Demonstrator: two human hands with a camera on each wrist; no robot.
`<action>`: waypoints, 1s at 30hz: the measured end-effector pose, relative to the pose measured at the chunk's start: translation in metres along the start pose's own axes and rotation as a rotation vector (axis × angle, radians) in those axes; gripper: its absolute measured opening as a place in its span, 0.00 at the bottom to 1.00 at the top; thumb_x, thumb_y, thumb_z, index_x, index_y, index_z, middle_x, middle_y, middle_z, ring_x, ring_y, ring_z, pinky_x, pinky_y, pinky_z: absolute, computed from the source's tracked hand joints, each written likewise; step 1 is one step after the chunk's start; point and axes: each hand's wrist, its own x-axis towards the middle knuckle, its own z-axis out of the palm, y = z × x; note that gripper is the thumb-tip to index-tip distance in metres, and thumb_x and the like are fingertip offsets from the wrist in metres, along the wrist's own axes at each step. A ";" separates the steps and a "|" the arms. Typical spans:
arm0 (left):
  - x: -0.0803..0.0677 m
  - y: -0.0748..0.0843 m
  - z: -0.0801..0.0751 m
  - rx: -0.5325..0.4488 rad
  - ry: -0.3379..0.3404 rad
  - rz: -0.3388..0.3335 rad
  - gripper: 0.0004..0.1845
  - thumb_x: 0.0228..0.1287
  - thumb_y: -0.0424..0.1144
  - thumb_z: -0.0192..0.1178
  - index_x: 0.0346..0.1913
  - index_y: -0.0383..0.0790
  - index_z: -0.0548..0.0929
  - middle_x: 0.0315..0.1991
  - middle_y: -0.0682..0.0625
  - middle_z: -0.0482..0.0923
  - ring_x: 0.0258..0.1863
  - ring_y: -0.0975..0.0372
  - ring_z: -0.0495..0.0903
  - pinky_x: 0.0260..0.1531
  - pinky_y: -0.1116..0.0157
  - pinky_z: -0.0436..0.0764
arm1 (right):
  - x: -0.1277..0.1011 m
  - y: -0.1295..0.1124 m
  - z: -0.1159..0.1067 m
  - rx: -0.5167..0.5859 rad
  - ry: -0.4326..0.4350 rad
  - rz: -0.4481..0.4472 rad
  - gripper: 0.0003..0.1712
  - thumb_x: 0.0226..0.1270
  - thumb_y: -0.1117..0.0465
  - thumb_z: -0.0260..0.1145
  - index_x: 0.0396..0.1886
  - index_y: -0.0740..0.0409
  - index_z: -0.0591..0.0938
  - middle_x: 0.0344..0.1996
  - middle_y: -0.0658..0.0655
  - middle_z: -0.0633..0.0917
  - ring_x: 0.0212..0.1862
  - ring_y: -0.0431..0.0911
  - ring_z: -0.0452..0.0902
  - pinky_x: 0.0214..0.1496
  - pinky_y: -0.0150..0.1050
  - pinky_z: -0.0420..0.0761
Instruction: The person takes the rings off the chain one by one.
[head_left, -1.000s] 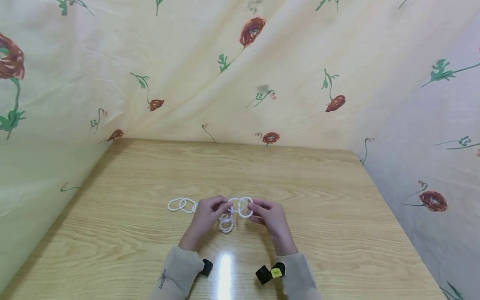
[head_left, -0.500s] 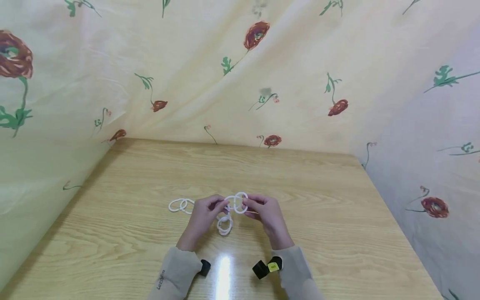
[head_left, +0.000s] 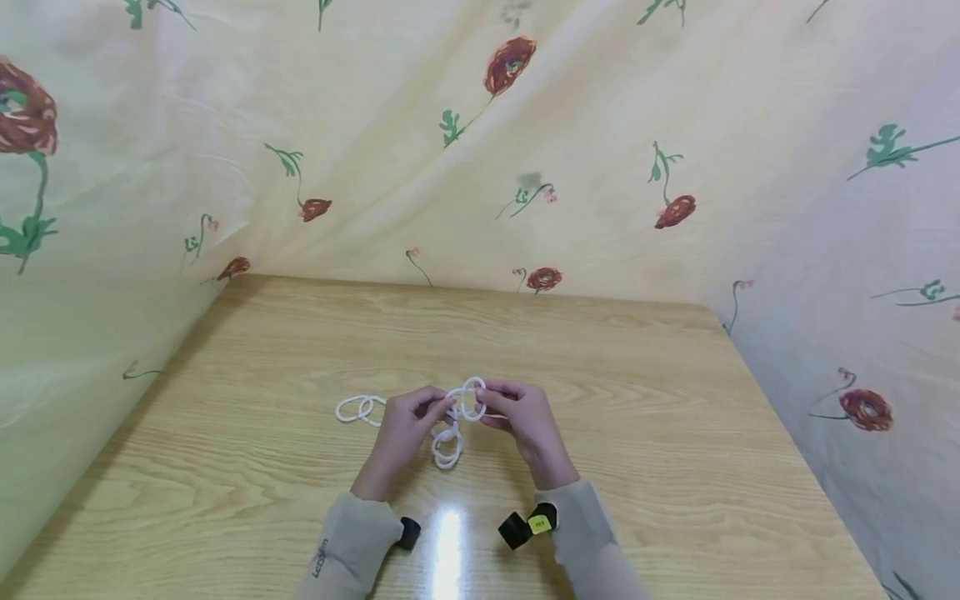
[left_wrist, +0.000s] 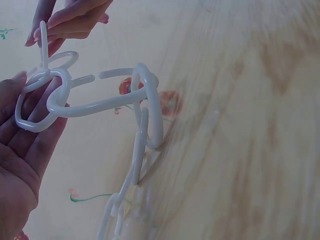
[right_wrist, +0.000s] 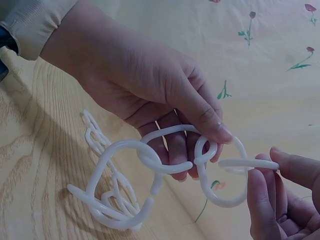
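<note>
White plastic C-shaped links form a chain. My left hand (head_left: 405, 425) pinches one link (right_wrist: 222, 204) between thumb and fingers; neighbouring links (right_wrist: 120, 150) dangle below the palm. Opposite it, my right hand (head_left: 521, 421) pinches the end link (head_left: 474, 400), which appears edge-on in the right wrist view and passes through the link in the left hand. In the left wrist view, the left palm (left_wrist: 20, 170) faces the camera, and a long open link (left_wrist: 100, 105) leads away to more chain. The left hand hides part of the chain in the head view.
More of the chain (head_left: 351, 409) lies on the wooden table (head_left: 637, 358) left of the left hand. Hanging links (head_left: 447, 452) show between the hands, close over the tabletop. A flowered cloth (head_left: 375, 125) rises behind the table and along both sides.
My right hand has shifted left and slightly away from me, bringing its link nearer the left hand. The left hand has moved only a little, and both grips stay the same.
</note>
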 end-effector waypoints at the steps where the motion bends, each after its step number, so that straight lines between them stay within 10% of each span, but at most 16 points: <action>1: 0.000 0.000 0.000 0.001 -0.002 0.001 0.07 0.66 0.34 0.61 0.35 0.34 0.85 0.27 0.44 0.86 0.27 0.64 0.84 0.31 0.73 0.83 | 0.000 0.000 0.000 0.003 0.003 0.003 0.17 0.64 0.70 0.65 0.50 0.76 0.79 0.30 0.54 0.87 0.30 0.39 0.83 0.34 0.28 0.86; 30: 0.000 -0.007 0.003 -0.027 -0.033 0.046 0.09 0.65 0.32 0.61 0.37 0.25 0.84 0.27 0.40 0.86 0.25 0.67 0.84 0.32 0.55 0.87 | -0.001 -0.003 -0.001 0.056 0.020 -0.018 0.16 0.66 0.70 0.64 0.50 0.76 0.79 0.29 0.54 0.86 0.32 0.41 0.83 0.34 0.29 0.86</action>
